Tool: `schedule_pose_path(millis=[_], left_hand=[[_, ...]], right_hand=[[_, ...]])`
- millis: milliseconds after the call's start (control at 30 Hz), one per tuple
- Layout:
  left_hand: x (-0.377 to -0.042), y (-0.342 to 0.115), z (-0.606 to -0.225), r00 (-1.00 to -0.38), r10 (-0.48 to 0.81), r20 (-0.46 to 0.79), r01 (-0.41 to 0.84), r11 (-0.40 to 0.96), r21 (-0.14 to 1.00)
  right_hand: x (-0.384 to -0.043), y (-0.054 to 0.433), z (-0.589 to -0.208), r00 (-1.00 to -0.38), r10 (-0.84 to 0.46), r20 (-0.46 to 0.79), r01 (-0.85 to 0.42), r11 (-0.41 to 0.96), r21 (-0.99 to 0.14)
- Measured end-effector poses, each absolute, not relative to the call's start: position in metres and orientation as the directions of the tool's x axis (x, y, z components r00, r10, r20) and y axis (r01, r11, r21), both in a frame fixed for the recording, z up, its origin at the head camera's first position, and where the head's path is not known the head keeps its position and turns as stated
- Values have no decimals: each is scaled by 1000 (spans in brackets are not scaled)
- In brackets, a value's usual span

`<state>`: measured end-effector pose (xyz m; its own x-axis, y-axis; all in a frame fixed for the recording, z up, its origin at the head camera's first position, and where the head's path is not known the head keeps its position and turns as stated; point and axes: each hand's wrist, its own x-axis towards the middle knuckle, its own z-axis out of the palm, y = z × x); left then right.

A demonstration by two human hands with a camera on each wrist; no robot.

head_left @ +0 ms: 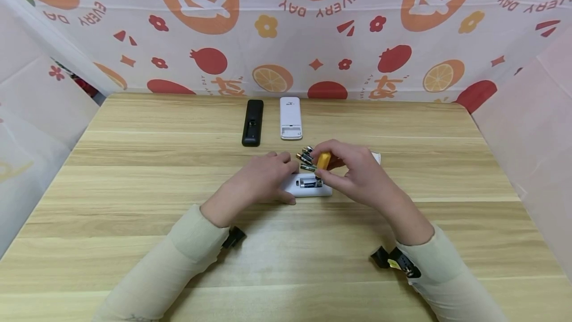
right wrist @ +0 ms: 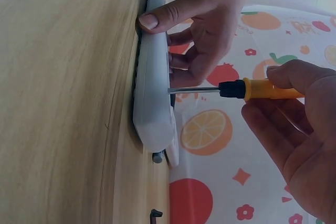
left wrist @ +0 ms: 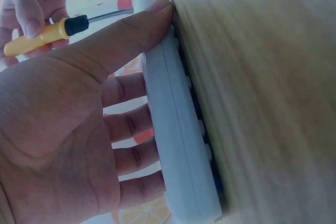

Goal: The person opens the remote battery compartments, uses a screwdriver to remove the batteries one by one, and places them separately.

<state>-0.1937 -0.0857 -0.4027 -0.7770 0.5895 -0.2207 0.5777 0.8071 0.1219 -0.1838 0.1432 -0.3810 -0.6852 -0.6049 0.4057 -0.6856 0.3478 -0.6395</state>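
Observation:
A white remote control (head_left: 313, 192) lies face down on the table, its battery compartment uncovered with a battery (head_left: 309, 184) inside. My left hand (head_left: 263, 178) grips its left part, thumb on the near edge and fingers on the far side. Between thumb and fingers, my right hand (head_left: 359, 175) holds a yellow-handled screwdriver (right wrist: 270, 90). In the right wrist view its metal shaft meets the back of the remote, at the compartment's right end; the tip itself is hidden. Just beyond the remote lie several loose batteries (head_left: 307, 167), partly hidden by the right hand.
Farther back, a black remote (head_left: 252, 123) and another white remote (head_left: 291, 117) lie side by side, each with its battery compartment exposed. A white flat piece (head_left: 377, 157) shows behind the right hand. Fruit-printed cloth (head_left: 304, 48) hangs along the wooden table's (head_left: 286, 262) back edge.

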Motion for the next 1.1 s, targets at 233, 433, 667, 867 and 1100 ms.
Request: schedule_pose_path(millis=[233, 433, 667, 867, 1100], left_hand=[[-194, -86, -403, -778, 588, -221, 576, 809, 122], [-194, -86, -403, -777, 596, -203, 581, 803, 133], [-196, -86, -402, -771, 606, -198, 586, 796, 152], [-197, -85, -400, -772, 603, -202, 587, 798, 140], [-196, -85, -399, -773, 603, -197, 587, 798, 140]], right_hand=[[-182, 142, -381, -636, -668, 385, -705, 302, -641], [-183, 145, -382, -561, -722, 405, -746, 230, -625], [-184, 151, -377, -536, -725, 433, -785, 239, -572], [-184, 151, -375, -555, -705, 442, -786, 271, -555], [-184, 152, -375, -583, -678, 448, -775, 297, -558]])
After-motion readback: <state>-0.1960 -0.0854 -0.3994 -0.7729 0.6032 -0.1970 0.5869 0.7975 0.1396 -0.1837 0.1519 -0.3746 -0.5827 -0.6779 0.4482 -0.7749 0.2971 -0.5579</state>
